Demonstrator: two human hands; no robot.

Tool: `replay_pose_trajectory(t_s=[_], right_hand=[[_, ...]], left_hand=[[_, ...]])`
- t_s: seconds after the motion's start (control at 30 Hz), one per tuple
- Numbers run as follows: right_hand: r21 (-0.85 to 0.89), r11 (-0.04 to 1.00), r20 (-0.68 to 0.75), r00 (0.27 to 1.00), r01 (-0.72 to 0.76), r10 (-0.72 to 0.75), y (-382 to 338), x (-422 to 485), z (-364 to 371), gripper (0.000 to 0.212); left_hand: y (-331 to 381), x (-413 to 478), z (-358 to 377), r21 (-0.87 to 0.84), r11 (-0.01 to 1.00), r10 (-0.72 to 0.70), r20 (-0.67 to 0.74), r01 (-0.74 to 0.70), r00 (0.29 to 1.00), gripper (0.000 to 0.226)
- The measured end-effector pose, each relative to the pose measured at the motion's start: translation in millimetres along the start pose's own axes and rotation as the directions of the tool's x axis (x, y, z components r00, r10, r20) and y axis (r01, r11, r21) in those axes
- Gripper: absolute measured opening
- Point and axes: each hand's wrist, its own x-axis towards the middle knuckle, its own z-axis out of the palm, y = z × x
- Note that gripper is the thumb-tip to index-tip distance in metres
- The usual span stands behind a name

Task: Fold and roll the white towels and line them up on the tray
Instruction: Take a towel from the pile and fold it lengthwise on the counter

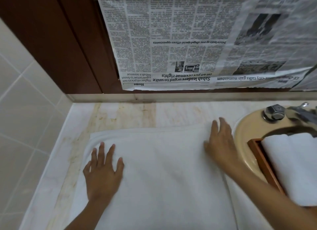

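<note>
Pressing down with straight, spread fingers, our left hand (103,171) lies palm-flat on the near left part of the towel (163,169) and grips nothing. Our right hand (220,144) is flat as well, fingers extended and close together, resting along the towel's right edge near its far corner; it too holds nothing, though it is a little blurred.

Between our hands the towel is plain white and spread smooth in a broad rectangle. A doubled edge shows along its far side and left corner, so we read it as folded over at least once. It lies on the pale, stained marble counter (120,115), just beside the beige sink (243,130).

To the right, a brown wooden tray (262,163) sits across the sink basin, and white rolled towels (295,164) lie side by side in it; how many we cannot tell, as the frame cuts them off. A chrome tap (274,113) stands behind the basin. Upside-down newspaper (180,41) covers the wall above the counter, next to a dark wooden panel (60,41) and white tiles (20,109) on the left.
</note>
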Motion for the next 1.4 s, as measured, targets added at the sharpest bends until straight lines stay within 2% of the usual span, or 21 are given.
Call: replay_pose_trajectory(t_s=[0.03,0.1,0.2,0.3,0.43,0.57,0.67,0.77,0.87,0.9,0.97,1.0,1.07,1.1,1.13,1.23,1.4], right_hand=[[0.009,1.000,0.057,0.998,0.014,-0.015,-5.3,-20.2,14.6,0.076],[-0.003,0.999,0.121,0.991,0.053,-0.053,-8.3,-56.3,45.9,0.076],[-0.055,0.998,0.056,0.998,0.012,-0.008,1.2,-73.8,73.6,0.074],[-0.102,0.995,0.004,1.000,0.014,-0.013,7.2,-54.3,77.0,0.077],[-0.076,0.997,-0.022,1.000,-0.007,0.006,2.4,-17.3,71.9,0.077],[-0.078,0.997,-0.005,1.000,0.008,-0.009,-6.7,24.6,66.3,0.075],[-0.106,0.994,0.074,0.997,-0.015,0.023,6.1,51.2,58.0,0.072],[-0.154,0.982,0.095,0.988,-0.108,0.123,30.8,68.5,36.6,0.075],[-0.117,0.955,-0.014,0.962,-0.272,0.273,27.3,67.4,17.9,0.078],[-0.085,0.966,-0.081,0.968,-0.244,0.238,16.4,59.1,19.5,0.079],[0.020,1.000,-0.206,0.978,-0.015,0.018,-11.0,29.9,34.8,0.076],[0.063,0.988,-0.174,0.977,0.139,-0.127,-22.9,13.1,47.1,0.076],[0.061,0.932,0.036,0.932,0.357,-0.360,-37.1,-8.9,68.6,0.078],[0.017,0.920,0.088,0.916,0.391,-0.391,-34.9,-8.3,75.7,0.076],[-0.026,0.916,0.061,0.915,0.401,-0.399,-28.7,0.4,79.2,0.075],[-0.114,0.968,-0.052,0.972,0.223,-0.230,-2.0,35.0,75.5,0.076],[-0.082,0.997,-0.027,1.000,-0.005,0.003,22.8,68.2,60.0,0.078]], left_hand=[[0.0,0.2,-0.2,-0.002,1.000,0.000,0.004,0.000,1.000,0.066],[0.3,0.2,-0.7,-0.004,1.000,0.005,0.011,-0.004,1.000,0.067],[0.5,0.6,-0.5,0.004,1.000,0.007,0.001,-0.007,1.000,0.066],[0.5,6.7,-1.5,0.001,1.000,0.017,0.004,-0.017,1.000,0.066],[7.8,34.8,0.1,0.005,0.999,0.032,-0.004,-0.032,0.999,0.067],[13.9,66.1,2.9,0.015,1.000,0.018,-0.020,-0.018,1.000,0.067],[13.8,70.8,5.2,0.020,1.000,0.012,-0.023,-0.011,1.000,0.067],[12.2,67.7,4.3,0.019,1.000,0.010,-0.017,-0.010,1.000,0.067],[13.4,69.2,3.2,0.000,1.000,0.004,-0.011,-0.004,1.000,0.067],[14.1,69.6,2.4,-0.004,1.000,0.003,-0.009,-0.003,1.000,0.067],[15.1,69.7,1.5,-0.005,1.000,0.003,-0.005,-0.003,1.000,0.067],[15.6,69.2,1.1,-0.006,1.000,0.001,-0.002,-0.001,1.000,0.067],[15.6,70.3,-0.4,-0.012,1.000,-0.006,0.002,0.006,1.000,0.067],[15.9,70.8,-0.6,-0.014,1.000,-0.009,0.004,0.009,1.000,0.067],[16.3,72.2,-1.1,-0.012,1.000,-0.010,0.001,0.010,1.000,0.068],[17.2,76.8,-2.7,0.001,1.000,-0.006,-0.015,0.006,1.000,0.068],[16.5,87.3,-1.3,0.009,1.000,0.016,-0.011,-0.016,1.000,0.069]])
